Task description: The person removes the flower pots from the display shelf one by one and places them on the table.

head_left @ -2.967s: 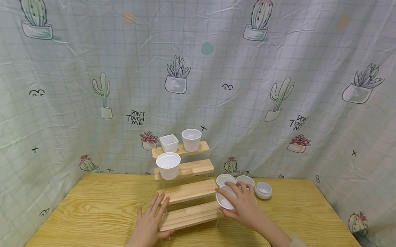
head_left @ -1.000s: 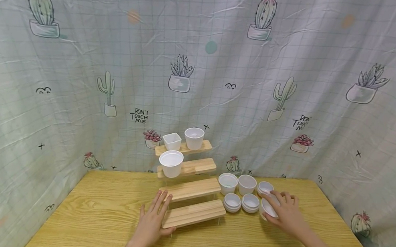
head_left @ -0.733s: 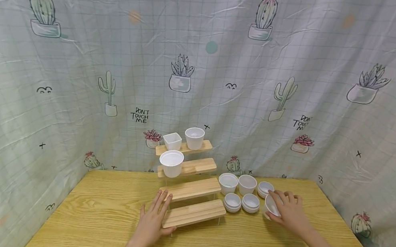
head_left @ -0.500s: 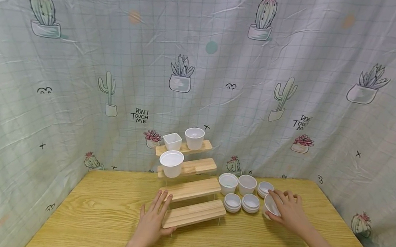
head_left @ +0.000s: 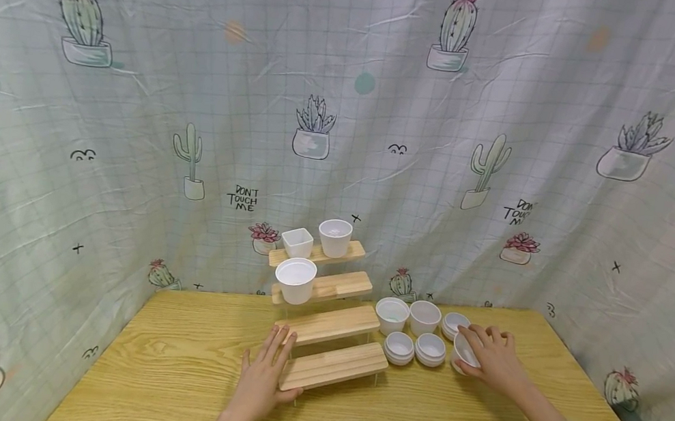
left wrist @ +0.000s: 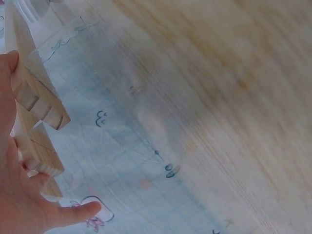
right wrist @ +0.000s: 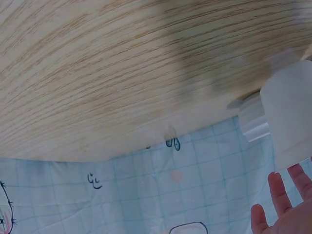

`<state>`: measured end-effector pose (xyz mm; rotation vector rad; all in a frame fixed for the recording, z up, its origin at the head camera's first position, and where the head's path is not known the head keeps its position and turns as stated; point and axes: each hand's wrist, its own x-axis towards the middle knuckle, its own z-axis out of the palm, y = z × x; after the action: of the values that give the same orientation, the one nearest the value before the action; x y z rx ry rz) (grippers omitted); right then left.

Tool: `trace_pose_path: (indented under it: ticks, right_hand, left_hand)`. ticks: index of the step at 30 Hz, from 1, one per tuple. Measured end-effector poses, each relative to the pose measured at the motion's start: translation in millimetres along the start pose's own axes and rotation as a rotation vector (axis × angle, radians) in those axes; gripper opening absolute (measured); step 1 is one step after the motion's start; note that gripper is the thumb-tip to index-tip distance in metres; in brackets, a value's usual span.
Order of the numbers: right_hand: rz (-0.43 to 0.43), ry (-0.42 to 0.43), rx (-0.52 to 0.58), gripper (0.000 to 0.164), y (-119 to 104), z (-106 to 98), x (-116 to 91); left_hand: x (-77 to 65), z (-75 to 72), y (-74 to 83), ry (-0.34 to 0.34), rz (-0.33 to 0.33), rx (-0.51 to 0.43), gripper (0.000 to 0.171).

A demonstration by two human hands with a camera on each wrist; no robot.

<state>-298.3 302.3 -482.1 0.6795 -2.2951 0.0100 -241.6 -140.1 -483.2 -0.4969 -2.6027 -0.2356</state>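
My left hand [head_left: 269, 366] lies flat on the table, its straight fingers touching the left end of the bottom step of a four-step wooden stand [head_left: 336, 365]. In the left wrist view the left hand [left wrist: 17, 195] presses against the step ends [left wrist: 41, 105]. My right hand [head_left: 490, 358] grips a small white bowl [head_left: 463, 352], tilted, at the right end of a row of bowls. The right wrist view shows a white pot [right wrist: 291, 114] above the fingertips [right wrist: 277, 195].
A square pot [head_left: 297, 242] and a round pot [head_left: 335, 237] stand on the top step, another round pot [head_left: 295, 280] on the second. On the table are two pots [head_left: 392, 314], two low bowls [head_left: 400, 347] and stacked bowls [head_left: 453, 321]. Cactus-print cloth [head_left: 137, 114] surrounds the table.
Three seconds ago my right hand held a bowl beside the stand; it has moved right to the end of the row. Over the last second it barely moves. The left hand stays put.
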Motion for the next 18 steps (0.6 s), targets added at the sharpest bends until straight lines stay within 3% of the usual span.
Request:
trace_pose_path:
  ticks: [7,18]
  right_hand:
    - [0.006,-0.015,-0.006,0.059,1,4,-1]
    - [0.004,-0.025,-0.008,0.057,4,12,-2]
  left_hand:
    - [-0.3,1.5,-0.8,0.025,0.015,0.011,0.097]
    - [0.5,-0.9,0.0,-0.038,-0.007,0.002,0.096]
